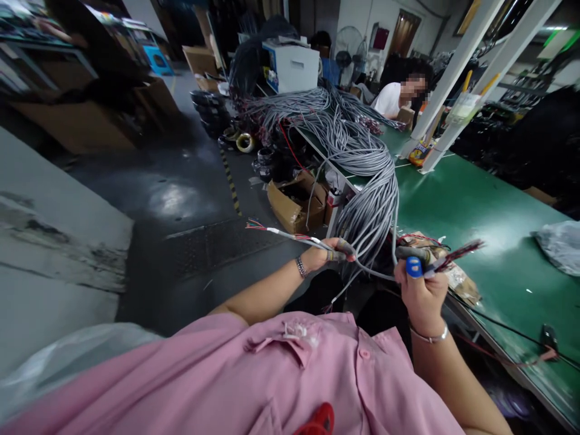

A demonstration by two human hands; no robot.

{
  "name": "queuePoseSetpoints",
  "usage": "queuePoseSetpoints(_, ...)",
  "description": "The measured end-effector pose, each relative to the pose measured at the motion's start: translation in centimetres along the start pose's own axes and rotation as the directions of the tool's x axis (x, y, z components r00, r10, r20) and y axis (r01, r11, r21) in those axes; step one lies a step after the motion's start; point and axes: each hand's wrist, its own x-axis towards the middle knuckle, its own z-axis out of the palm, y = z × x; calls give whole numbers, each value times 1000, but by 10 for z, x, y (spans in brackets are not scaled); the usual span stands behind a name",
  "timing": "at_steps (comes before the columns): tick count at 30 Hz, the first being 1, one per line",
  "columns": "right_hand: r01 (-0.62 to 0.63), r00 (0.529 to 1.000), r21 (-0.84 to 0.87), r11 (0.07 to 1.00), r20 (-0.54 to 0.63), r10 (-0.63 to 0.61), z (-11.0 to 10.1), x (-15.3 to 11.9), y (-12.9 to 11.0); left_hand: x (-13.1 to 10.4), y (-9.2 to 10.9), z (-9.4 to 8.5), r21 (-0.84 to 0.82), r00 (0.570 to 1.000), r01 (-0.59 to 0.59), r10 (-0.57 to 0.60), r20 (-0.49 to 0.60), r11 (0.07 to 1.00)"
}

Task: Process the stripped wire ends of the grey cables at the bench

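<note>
My left hand is closed around a grey cable whose stripped end, with thin red and green wires, points out to the left. Covers sit on some of its fingertips. On the right, my right hand grips cable ends with dark red wires fanning out past the fingers. A blue band is around one of its digits. Between both hands a grey cable sags in a shallow curve. Just beyond them, a thick bundle of grey cables hangs over the table's edge.
The green table runs along the right, with brown paper and a clear plastic bag on it. A cardboard box stands on the floor. White posts rise from the table. A person in white is across it.
</note>
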Motion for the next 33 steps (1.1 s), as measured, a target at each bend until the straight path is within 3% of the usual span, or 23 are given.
queuePoseSetpoints(4, 19, 976, -230, 973, 214, 31, -3, -5, -1, 1, 5, 15, 116, 1000, -10, 7, 30, 993)
queuePoseSetpoints(7, 9, 952, -240, 971, 298, 65, 18, -6, 10, 8, 11, 28, 286, 987, -90, 48, 151, 954)
queuePoseSetpoints(9, 48, 943, -217, 975, 331, 27, 33, -7, 18, 14, 12, 34, 448, 979, -161, 86, 184, 879)
queuePoseSetpoints(12, 99, 939, -147, 984, 340, -43, 47, -8, 27, 19, 9, 40, 587, 975, -197, 92, 204, 785)
queuePoseSetpoints(18, 106, 959, -73, 992, 271, -83, 42, -22, 37, 15, 3, 45, 574, 963, -205, 58, 265, 793)
queuePoseSetpoints(21, 17, 988, -27, 999, 153, -13, 26, -30, 37, 7, 2, 37, 515, 981, -163, 83, 176, 842)
queuePoseSetpoints(23, -69, 997, 42, 997, 29, 68, 14, -31, 33, 4, 2, 27, 528, 994, -92, 108, 1, 844)
queuePoseSetpoints(25, -103, 989, 130, 986, -93, 115, 5, -30, 28, 5, 3, 18, 628, 980, 4, 121, -155, 778)
queuePoseSetpoints(27, -96, 978, 180, 979, -164, 126, -1, -28, 24, 11, 4, 15, 738, 974, 77, 108, -200, 670)
queuePoseSetpoints(29, -112, 979, 178, 978, -146, 139, -3, -27, 24, 20, 2, 20, 814, 983, 104, 65, -172, 572)
queuePoseSetpoints(31, -155, 985, 137, 978, -56, 164, -2, -27, 27, 29, -3, 31, 866, 989, 113, 25, -143, 487)
queuePoseSetpoints(33, -195, 981, 105, 975, 29, 193, -1, -29, 33, 35, -13, 42, 881, 991, 118, 6, -135, 458)
